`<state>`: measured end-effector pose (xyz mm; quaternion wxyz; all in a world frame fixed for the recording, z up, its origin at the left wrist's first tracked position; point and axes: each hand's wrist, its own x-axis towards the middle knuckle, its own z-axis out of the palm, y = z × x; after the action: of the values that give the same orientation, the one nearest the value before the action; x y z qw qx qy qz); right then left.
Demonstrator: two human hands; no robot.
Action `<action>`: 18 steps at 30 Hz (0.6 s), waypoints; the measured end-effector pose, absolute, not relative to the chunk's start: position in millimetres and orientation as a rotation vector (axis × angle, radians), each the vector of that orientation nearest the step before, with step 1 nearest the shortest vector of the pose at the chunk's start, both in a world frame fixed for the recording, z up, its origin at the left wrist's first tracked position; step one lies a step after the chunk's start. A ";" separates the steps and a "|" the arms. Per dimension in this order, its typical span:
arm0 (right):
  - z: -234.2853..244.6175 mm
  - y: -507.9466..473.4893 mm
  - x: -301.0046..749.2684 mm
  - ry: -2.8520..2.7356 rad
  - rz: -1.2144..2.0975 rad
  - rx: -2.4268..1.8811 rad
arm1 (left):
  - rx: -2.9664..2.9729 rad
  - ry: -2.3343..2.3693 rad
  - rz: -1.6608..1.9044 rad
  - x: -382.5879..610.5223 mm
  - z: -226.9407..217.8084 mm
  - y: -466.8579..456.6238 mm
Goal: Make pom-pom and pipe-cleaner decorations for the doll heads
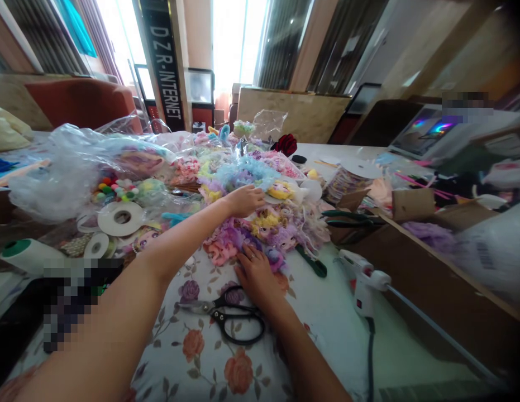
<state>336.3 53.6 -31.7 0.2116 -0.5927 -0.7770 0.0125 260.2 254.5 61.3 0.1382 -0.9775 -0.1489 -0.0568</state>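
My left hand (pixel 245 201) reaches far into a heap of pastel, frilly fabric pieces, its fingers bent downward between light-blue ruffles (pixel 247 172) and a small yellow doll-like piece (pixel 281 190). What lies under those fingertips is hidden. Closer to me, my right hand (pixel 256 273) rests on the near edge of the heap, fingers stretched out over purple frills (pixel 242 237). Beside it are pink ruffles (pixel 220 251) and a doll-like face piece (pixel 285 237) with lilac trim. Black-handled scissors (pixel 238 326) lie slightly apart on the floral cloth, just below my right hand.
A white glue gun (pixel 362 282) stands at the right, beside a cardboard box (pixel 427 285). Green-handled pliers (pixel 352 218) rest at the box's edge. Left are ribbon rolls (pixel 106 219), a thread cone (pixel 29 254), clear plastic bags (pixel 54 173) and coloured pompoms (pixel 113 190).
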 end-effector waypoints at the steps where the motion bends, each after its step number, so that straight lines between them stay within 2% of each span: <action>1: -31.5 53.4 336.5 -2.157 0.034 -1.645 | -2.845 -0.464 -0.142 264.7 57.7 254.7; 6: -29.6 52.1 336.8 -2.160 0.040 -1.651 | -2.770 -0.852 -0.135 264.5 52.1 269.8; 11: -29.6 51.4 336.4 -2.164 0.053 -1.660 | -2.677 -1.218 -0.094 244.8 68.8 295.8; 18: -29.7 51.8 335.8 -2.161 0.059 -1.678 | -2.695 -1.422 -0.026 235.8 90.1 315.5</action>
<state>335.8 51.8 -29.7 0.2010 -0.6007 -0.7735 0.0213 235.8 315.5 90.1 0.0471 -0.8834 -0.4662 -0.0086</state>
